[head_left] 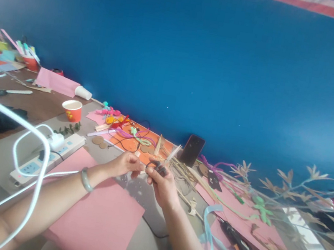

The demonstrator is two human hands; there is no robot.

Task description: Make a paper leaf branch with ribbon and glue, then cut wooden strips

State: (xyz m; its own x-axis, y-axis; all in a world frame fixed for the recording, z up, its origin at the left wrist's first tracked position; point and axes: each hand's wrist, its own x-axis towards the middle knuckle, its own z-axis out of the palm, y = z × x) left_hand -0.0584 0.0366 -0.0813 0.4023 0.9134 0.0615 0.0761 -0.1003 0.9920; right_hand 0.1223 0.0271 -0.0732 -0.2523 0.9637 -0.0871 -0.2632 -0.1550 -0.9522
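My right hand (pixel 160 183) is closed around the dark looped handles of a pair of scissors (pixel 153 164). A pale pointed shape that looks like their blades sticks up beyond the fingers. Close beside it on the left, my left hand (pixel 127 165), with a bangle (pixel 86 180) on the wrist, has its fingertips pinched together. What lies in that pinch is too small to make out. Both hands are above the table, near the far edge of a pink paper sheet (pixel 102 216).
A white power strip (pixel 50 157) with a looping white cable and a paper cup (pixel 72 110) stand left. Craft cords lie on an orange sheet (pixel 128 129). A phone (pixel 192 150) leans on the blue wall. Right are dried stems, ribbon (pixel 209 229) and a black glue gun (pixel 239 246).
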